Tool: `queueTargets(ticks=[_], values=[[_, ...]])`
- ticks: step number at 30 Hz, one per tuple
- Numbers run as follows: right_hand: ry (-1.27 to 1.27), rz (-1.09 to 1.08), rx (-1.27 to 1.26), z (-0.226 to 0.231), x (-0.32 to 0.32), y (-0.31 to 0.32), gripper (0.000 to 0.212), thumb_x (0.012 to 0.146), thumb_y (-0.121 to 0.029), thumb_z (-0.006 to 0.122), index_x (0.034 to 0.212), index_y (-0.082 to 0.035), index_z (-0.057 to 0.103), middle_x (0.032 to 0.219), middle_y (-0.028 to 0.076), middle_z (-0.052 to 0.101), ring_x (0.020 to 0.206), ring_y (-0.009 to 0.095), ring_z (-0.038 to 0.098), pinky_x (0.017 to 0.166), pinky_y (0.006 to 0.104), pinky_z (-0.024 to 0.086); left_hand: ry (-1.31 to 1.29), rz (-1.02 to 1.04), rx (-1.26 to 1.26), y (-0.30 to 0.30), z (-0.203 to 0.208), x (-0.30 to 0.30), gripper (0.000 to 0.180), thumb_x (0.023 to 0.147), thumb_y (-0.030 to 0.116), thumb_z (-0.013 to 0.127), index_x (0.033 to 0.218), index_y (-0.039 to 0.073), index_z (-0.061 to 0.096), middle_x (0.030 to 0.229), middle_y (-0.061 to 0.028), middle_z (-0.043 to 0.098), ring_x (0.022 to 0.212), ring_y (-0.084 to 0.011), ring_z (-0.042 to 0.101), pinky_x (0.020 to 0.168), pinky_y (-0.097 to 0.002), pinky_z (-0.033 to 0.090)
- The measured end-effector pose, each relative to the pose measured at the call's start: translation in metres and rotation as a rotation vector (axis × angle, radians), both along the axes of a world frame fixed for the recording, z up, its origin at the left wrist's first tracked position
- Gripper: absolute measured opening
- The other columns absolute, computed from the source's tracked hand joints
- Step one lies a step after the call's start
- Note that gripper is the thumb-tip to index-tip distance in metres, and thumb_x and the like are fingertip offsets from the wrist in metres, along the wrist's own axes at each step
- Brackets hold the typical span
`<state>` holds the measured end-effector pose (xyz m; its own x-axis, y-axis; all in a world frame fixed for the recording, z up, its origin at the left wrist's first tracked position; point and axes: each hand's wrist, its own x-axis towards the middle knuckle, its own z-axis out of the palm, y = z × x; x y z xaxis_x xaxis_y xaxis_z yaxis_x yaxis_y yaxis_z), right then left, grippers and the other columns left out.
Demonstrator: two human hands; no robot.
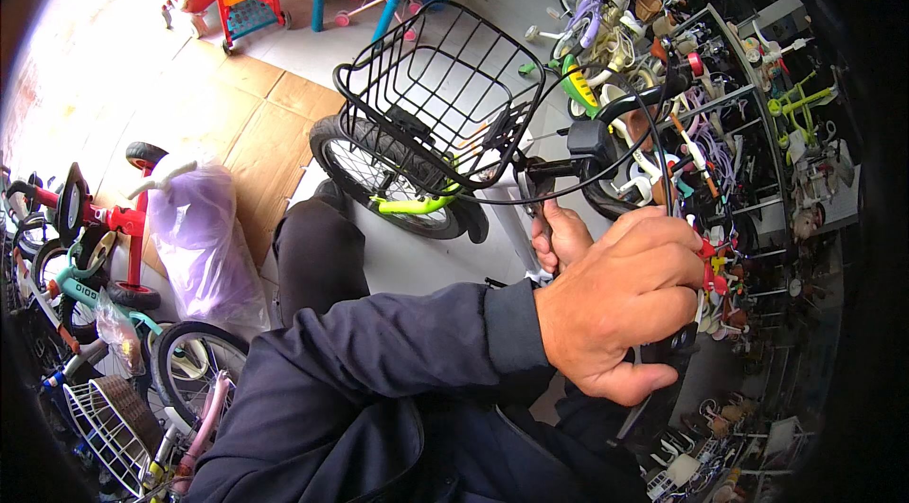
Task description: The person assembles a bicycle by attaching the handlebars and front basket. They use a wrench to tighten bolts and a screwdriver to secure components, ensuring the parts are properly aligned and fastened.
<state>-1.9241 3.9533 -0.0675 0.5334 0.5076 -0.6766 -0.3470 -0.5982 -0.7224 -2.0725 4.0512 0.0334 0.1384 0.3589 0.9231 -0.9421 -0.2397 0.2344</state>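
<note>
Gripping a black handlebar grip [668,352] with my left hand [620,300], fist clenched around it. Right hand [559,233] sits just beyond it, fingers wrapped on the bike's stem [542,189]. Black wire basket [440,91] is mounted ahead of both hands, front wheel [374,176] with green fender under it.

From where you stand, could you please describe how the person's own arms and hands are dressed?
Both hands are bare: no gloves, rings or watch show on the left hand or the partly hidden right hand. The left arm wears a long dark navy sleeve with a plain cuff.
</note>
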Motion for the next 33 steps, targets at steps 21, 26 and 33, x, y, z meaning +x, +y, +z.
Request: queueTargets(ticks=[21, 26, 33], values=[[0.19, -0.483, 0.224, 0.012, -0.085, 0.039, 0.046, 0.1, -0.059, 0.046, 0.096, -0.013, 0.048, 0.064, 0.001, 0.045, 0.048, 0.014, 0.039, 0.047, 0.0308, 0.035, 0.001, -0.008, 0.01, 0.001, 0.003, 0.003, 0.047, 0.072, 0.044, 0.067, 0.092, 0.002, 0.057, 0.101, -0.0144, 0.052, 0.099, -0.0369, 0.05, 0.091, -0.0525, 0.038], [0.34, -0.344, 0.337, 0.003, -0.067, 0.018, 0.053, 0.096, -0.067, 0.045, 0.096, -0.014, 0.047, 0.066, 0.003, 0.047, 0.049, 0.016, 0.042, 0.049, 0.0338, 0.037, 0.041, -0.017, 0.052, 0.003, -0.009, 0.0, 0.056, 0.082, 0.051, 0.062, 0.102, -0.002, 0.059, 0.124, -0.0252, 0.052, 0.115, -0.0438, 0.049, 0.1, -0.0549, 0.037], [0.135, -0.15, 0.196, 0.001, -0.006, -0.039, 0.043, 0.093, -0.053, 0.057, 0.103, -0.01, 0.055, 0.075, 0.007, 0.057, 0.062, 0.023, 0.056, 0.059, 0.0385, 0.046, 0.34, 0.029, -0.224, 0.015, -0.033, 0.003, 0.058, 0.082, 0.015, 0.063, 0.134, -0.005, 0.047, 0.11, -0.0144, 0.06, 0.106, -0.0271, 0.056, 0.096, -0.041, 0.042]])
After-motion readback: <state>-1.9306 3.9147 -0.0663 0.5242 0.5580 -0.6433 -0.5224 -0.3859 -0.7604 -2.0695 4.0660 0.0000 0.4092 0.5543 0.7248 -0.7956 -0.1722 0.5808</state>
